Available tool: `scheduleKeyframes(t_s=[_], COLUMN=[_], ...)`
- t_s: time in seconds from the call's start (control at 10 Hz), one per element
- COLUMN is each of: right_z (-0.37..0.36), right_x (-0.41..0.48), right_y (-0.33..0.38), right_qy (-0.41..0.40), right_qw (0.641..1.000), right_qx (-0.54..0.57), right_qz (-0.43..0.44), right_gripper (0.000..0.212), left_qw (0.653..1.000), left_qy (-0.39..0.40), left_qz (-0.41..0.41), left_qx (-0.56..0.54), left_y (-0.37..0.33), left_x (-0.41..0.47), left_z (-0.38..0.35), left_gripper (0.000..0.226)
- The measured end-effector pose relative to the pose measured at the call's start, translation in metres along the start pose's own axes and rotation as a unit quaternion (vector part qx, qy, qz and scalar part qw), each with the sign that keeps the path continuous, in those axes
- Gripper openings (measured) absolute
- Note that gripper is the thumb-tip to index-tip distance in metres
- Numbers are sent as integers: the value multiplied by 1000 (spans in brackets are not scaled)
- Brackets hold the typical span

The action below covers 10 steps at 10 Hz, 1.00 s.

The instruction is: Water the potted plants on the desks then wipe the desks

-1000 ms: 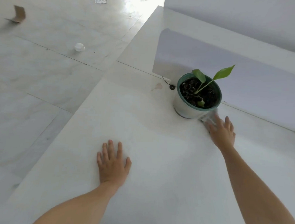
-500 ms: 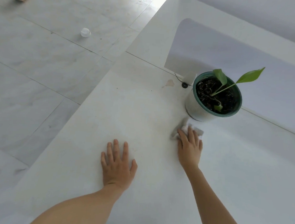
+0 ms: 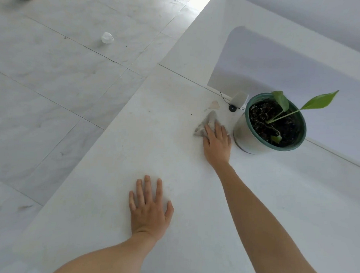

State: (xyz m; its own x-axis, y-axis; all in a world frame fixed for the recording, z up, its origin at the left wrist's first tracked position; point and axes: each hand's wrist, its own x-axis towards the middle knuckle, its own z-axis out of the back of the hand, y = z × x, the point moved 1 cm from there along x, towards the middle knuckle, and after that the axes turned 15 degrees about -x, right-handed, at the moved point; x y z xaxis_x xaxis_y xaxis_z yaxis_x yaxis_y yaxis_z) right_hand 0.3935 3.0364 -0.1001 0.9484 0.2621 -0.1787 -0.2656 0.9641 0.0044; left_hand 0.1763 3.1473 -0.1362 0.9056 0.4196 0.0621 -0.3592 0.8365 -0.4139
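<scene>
We note the right hand (image 3: pixel 217 144) with fingers straight, pressing a grey cloth (image 3: pixel 206 125) flat onto the white worktop (image 3: pixel 111 174), just beside the potted plant (image 3: pixel 272 124). The left hand (image 3: pixel 149 207) rests palm-down nearer us, fingers spread, holding nothing.

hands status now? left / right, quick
Left hand: open, flat on the desk, holding nothing.
Right hand: open, straight fingers pressing the cloth onto the desk beside the pot.

White desk (image 3: pixel 114 195), grey cloth (image 3: pixel 209 123), green-rimmed pot (image 3: pixel 247 137)
</scene>
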Motion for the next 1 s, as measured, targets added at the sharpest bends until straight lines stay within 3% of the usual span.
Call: scheduleKeyframes(t_s=[0.2,0.3,0.4,0.5,0.6,0.8,1.0], right_z=[-26,-29,-27,-22,-19,-25,-27], right_x=[-84,-118,-133,-134,-129,-144,-174], right_y=[-54,-105,-154,-158,-115,-17,3], right_qy=[-59,-56,-56,-32,-49,-38,-69], right_qw=[980,979,998,965,930,970,993], right_qx=[-13,-46,-34,48,84,68,-46], right_qz=[188,189,11,-256,-355,-228,-81], right_gripper=[36,40,42,42,43,43,36], left_qw=[999,998,996,994,993,982,979], left_qy=[40,56,81,94,108,181,168], left_qz=[8,13,26,33,39,34,91], left_qx=[-6,-11,-22,-33,-40,-36,-67], left_y=[-3,-3,-5,-7,-8,-11,-14], left_x=[3,2,4,5,5,5,1], left_z=[6,9,13,14,16,18,26], left_gripper=[62,61,62,64,65,65,70])
